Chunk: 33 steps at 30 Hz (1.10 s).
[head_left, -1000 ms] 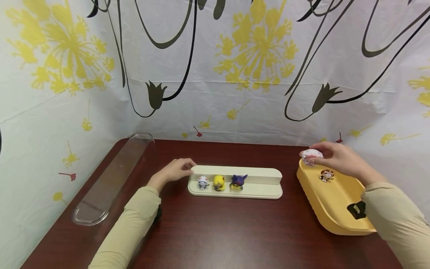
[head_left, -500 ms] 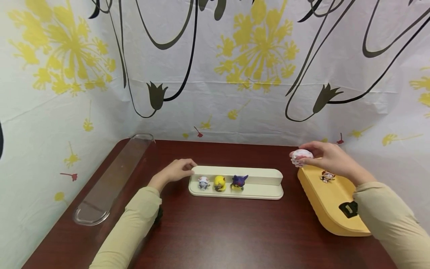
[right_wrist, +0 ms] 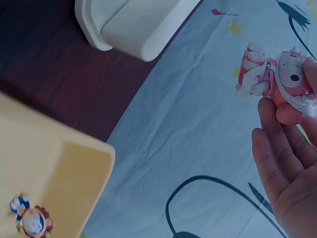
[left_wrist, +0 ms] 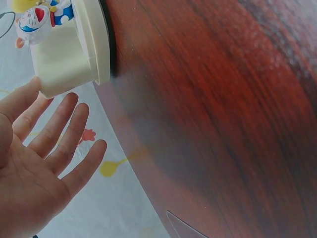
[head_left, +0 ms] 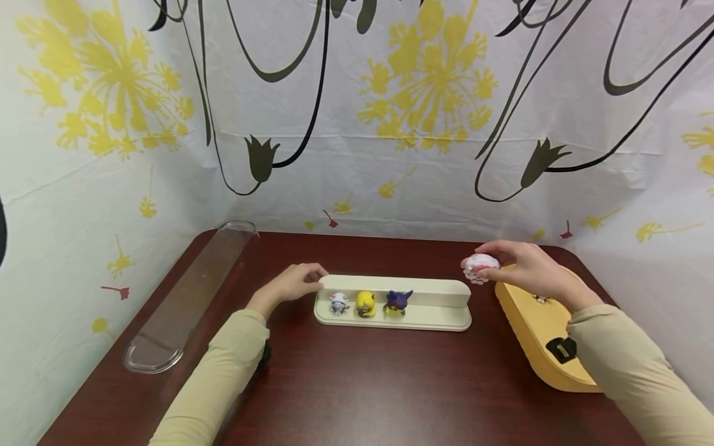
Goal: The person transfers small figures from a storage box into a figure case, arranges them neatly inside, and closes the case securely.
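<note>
Right grip [head_left: 524, 271] closed around a pink-and-white figurine [head_left: 481, 267], thumb and fingers at its head end; the feet end sticks out free, seen best from the right wrist. It hangs above the desk [head_left: 362, 384], between the cream stand [head_left: 432, 319] and the yellow bin [head_left: 521, 328], nearer the stand's right end.

Left grip [head_left: 290, 282] spread wide, fingers mostly straight, fingertips at the stand's left end and apparently touching it. Nothing carried.

On the stand's low front tier: white figurine [head_left: 338, 303], yellow figurine [head_left: 365, 304], purple figurine [head_left: 397, 301], in that order from the left. In the bin: a small figurine [right_wrist: 32, 223] and a dark item [head_left: 561, 349] I can't identify.

Risks, as I judge them. The hold looks to be at one end only; a slack pinch could let the figurine tip or drop into the gap beside the bin. Lowered off line, it could clip the raised back tier or knock the purple figurine over. The left fingertips seem only a light brace, so a bump might slide the stand. The right forearm lies across the bin; a low sleeve could nudge the rim.
</note>
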Each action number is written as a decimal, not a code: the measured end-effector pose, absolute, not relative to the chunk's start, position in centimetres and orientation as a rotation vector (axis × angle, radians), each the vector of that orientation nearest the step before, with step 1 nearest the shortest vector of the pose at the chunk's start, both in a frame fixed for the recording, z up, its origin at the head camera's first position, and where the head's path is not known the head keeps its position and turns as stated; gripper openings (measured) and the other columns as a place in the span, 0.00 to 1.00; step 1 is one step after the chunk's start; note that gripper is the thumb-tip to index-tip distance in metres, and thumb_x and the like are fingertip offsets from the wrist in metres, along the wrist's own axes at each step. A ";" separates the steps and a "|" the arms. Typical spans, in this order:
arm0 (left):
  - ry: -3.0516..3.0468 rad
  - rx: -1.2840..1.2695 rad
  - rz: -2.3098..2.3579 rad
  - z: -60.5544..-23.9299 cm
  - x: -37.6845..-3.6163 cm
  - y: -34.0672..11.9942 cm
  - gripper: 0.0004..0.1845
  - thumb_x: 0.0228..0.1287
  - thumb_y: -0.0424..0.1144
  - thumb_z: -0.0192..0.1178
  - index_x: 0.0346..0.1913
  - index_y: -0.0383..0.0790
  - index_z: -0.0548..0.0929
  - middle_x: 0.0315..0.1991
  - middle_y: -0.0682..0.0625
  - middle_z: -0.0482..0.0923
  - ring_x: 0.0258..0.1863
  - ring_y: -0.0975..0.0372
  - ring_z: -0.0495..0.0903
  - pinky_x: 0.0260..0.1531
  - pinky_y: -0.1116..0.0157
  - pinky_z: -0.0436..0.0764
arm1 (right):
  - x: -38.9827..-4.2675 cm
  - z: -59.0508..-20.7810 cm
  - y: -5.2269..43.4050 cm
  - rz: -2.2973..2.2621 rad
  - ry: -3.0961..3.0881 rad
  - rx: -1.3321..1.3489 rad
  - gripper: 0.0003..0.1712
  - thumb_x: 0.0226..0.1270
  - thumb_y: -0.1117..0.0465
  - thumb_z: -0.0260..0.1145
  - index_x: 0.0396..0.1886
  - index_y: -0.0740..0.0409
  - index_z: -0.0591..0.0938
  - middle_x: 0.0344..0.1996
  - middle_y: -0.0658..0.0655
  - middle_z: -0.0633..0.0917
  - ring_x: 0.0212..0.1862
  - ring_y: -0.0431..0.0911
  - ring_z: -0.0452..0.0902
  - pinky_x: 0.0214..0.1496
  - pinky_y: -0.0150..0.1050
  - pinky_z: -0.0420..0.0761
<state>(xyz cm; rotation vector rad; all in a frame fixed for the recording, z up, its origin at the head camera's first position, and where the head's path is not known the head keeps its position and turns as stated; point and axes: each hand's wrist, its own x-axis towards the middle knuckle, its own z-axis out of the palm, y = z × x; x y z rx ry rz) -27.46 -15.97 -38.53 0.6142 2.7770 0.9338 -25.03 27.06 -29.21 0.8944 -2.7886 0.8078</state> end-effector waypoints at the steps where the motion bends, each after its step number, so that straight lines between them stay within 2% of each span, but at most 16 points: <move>1: 2.776 0.616 0.935 -38.5 -27.5 -16.0 0.11 0.60 0.37 0.56 0.46 0.41 0.77 0.38 0.49 0.77 0.41 0.59 0.74 0.38 0.61 0.72 | -25.1 -29.3 26.9 0.813 -2.788 0.894 0.22 0.51 0.55 0.68 0.46 0.56 0.77 0.35 0.51 0.81 0.33 0.39 0.78 0.32 0.32 0.73; 10: 2.768 0.615 0.934 -38.6 -27.5 -16.1 0.11 0.60 0.37 0.56 0.46 0.41 0.77 0.38 0.49 0.76 0.41 0.58 0.74 0.40 0.60 0.72 | -24.9 -30.5 25.3 0.849 -2.765 0.958 0.21 0.50 0.55 0.69 0.45 0.57 0.78 0.33 0.50 0.80 0.29 0.39 0.76 0.28 0.33 0.74; 23: 2.769 0.625 0.938 -38.6 -27.6 -16.1 0.11 0.60 0.37 0.56 0.46 0.41 0.77 0.38 0.50 0.76 0.41 0.58 0.74 0.40 0.60 0.72 | -25.0 -32.3 23.6 0.978 -2.792 1.054 0.22 0.51 0.55 0.68 0.46 0.57 0.77 0.34 0.50 0.80 0.30 0.39 0.76 0.31 0.34 0.76; 29: 2.770 0.606 0.941 -38.6 -27.5 -16.1 0.11 0.60 0.37 0.56 0.46 0.41 0.77 0.38 0.50 0.76 0.41 0.59 0.74 0.40 0.61 0.72 | -25.1 -33.5 23.0 0.958 -2.795 1.047 0.22 0.51 0.52 0.68 0.45 0.54 0.78 0.33 0.47 0.80 0.30 0.38 0.76 0.32 0.35 0.75; 33: 2.777 0.606 0.933 -38.6 -27.5 -16.2 0.11 0.60 0.37 0.56 0.46 0.41 0.77 0.38 0.49 0.76 0.41 0.59 0.74 0.40 0.61 0.72 | -25.1 -34.4 22.4 0.951 -2.768 1.061 0.20 0.51 0.53 0.69 0.44 0.53 0.78 0.32 0.46 0.79 0.31 0.39 0.75 0.34 0.37 0.75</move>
